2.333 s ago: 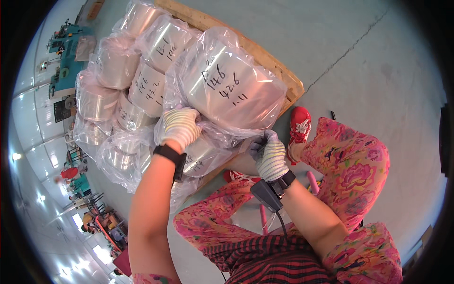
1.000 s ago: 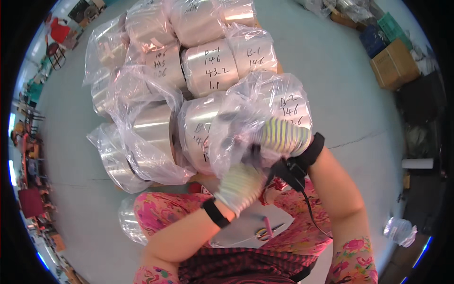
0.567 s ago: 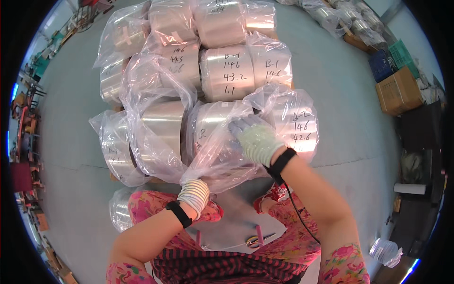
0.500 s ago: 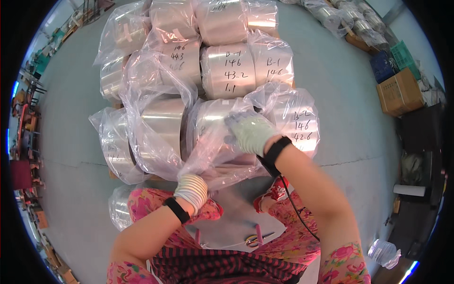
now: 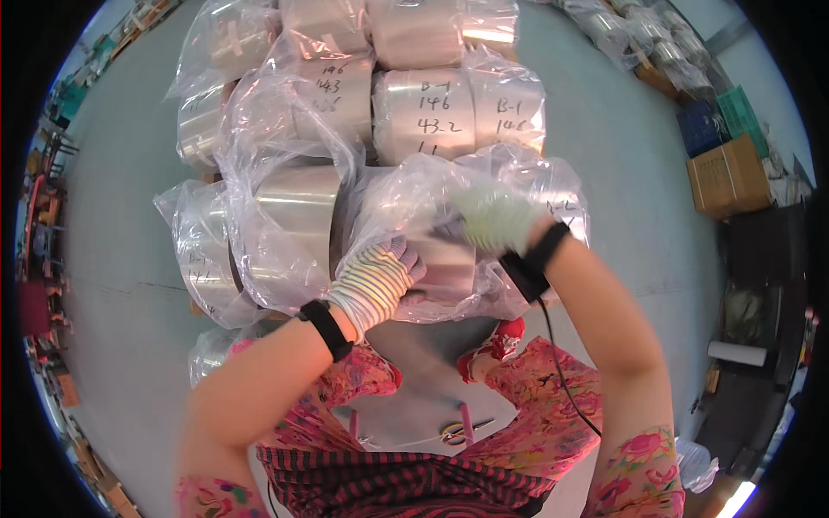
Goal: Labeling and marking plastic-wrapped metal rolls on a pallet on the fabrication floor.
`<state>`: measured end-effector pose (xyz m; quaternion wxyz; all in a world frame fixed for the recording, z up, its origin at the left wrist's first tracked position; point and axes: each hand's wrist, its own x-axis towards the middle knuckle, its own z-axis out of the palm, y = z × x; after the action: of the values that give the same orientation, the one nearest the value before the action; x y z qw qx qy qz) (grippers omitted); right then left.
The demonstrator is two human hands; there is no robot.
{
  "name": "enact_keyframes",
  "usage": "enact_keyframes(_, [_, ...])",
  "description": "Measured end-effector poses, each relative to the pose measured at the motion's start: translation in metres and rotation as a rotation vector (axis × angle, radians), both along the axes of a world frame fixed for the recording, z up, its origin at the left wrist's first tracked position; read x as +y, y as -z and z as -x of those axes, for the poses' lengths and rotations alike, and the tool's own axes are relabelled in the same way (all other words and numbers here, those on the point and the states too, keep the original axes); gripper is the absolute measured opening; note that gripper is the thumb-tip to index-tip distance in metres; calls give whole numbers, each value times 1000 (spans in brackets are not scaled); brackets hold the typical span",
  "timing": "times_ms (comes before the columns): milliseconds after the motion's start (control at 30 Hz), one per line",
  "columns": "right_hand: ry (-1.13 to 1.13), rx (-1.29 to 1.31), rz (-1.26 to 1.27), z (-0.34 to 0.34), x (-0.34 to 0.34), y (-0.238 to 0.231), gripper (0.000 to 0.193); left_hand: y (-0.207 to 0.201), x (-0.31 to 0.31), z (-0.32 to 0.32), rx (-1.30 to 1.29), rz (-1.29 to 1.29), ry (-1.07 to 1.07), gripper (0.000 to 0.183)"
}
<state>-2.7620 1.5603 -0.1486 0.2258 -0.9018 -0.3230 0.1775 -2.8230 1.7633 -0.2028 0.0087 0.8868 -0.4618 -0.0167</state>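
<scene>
Several large silvery metal rolls lie in rows before me, wrapped in clear plastic bags. My left hand (image 5: 380,281), in a striped glove, has its fingers curled into the plastic bag (image 5: 410,190) at the near side of the middle front roll (image 5: 449,263). My right hand (image 5: 496,216), in a pale glove, is over the right part of that roll, against the bunched plastic; its fingers are smeared by motion. Left of them stands a bagged roll (image 5: 294,211); to the right a roll with handwriting (image 5: 561,194) is partly behind my right hand.
Further rolls (image 5: 423,112) lie in the rows behind. Yellow-handled scissors (image 5: 462,432) lie low between my knees. A cardboard box (image 5: 728,177) and a green crate (image 5: 740,121) stand at the far right. A clear plastic bottle (image 5: 693,462) is at the lower right.
My left hand has moved up and right onto the middle front roll. My right hand has shifted right, and the plastic on that roll is pushed up, baring its near metal surface.
</scene>
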Motion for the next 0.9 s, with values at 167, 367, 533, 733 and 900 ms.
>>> enact_keyframes(167, [-140,-424,28,21,-3,48,38,-21,38,-23,113,-238,-41,49])
enact_keyframes(367, [-313,188,302,-87,60,54,46,-24,31,-54,99,-360,-265,40])
enact_keyframes(533, [-219,292,228,-111,41,65,42,-23,6,-103,423,-526,-566,38])
enact_keyframes(733, [243,227,91,-38,-7,35,48,9,11,-138,421,-220,-708,33])
enact_keyframes(900, [771,284,-812,64,-18,75,48,-2,-16,-134,395,-22,-604,37])
